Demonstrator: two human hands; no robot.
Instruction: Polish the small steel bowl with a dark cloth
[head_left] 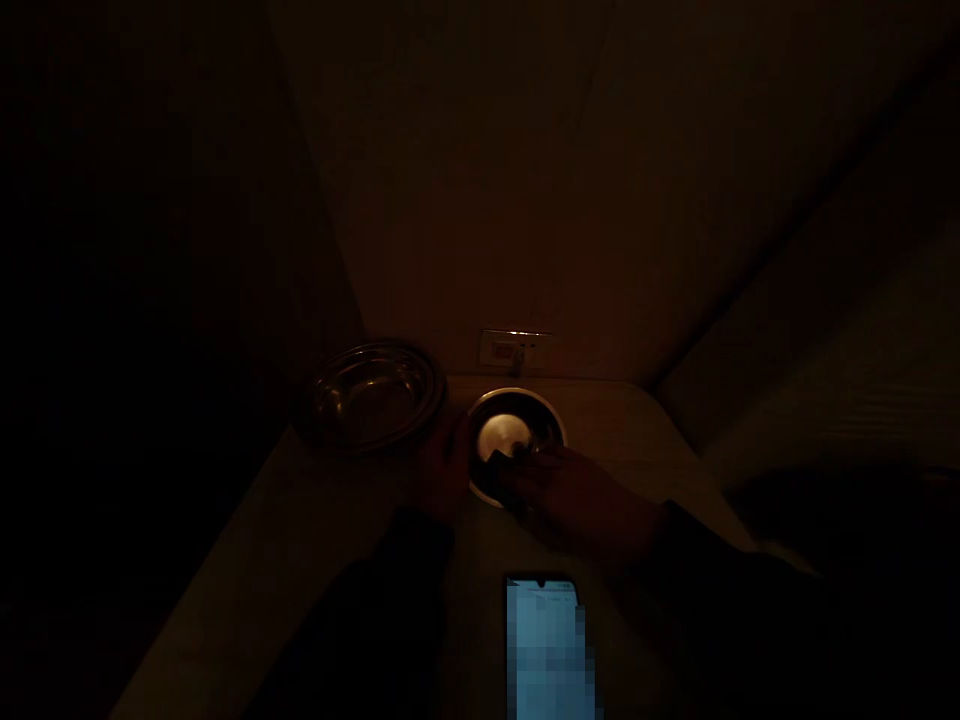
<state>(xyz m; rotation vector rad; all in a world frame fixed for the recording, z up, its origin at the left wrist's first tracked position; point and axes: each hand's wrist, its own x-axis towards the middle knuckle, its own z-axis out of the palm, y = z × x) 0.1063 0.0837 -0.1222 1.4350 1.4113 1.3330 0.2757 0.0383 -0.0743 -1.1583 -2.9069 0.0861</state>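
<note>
The scene is very dark. A small steel bowl (517, 425) sits on a pale counter (637, 420) near the back wall. My left hand (442, 470) rests against the bowl's left side, its fingers lost in shadow. My right hand (570, 500) reaches over the bowl's near rim with its fingers closed on a small dark thing I cannot make out, held inside the bowl. A larger steel dish (371, 395) stands just left of the bowl.
A lit phone (547, 650) lies on the counter in front of me, between my forearms. A wall socket (510, 350) sits behind the bowl. Walls close in on the left and right of the counter.
</note>
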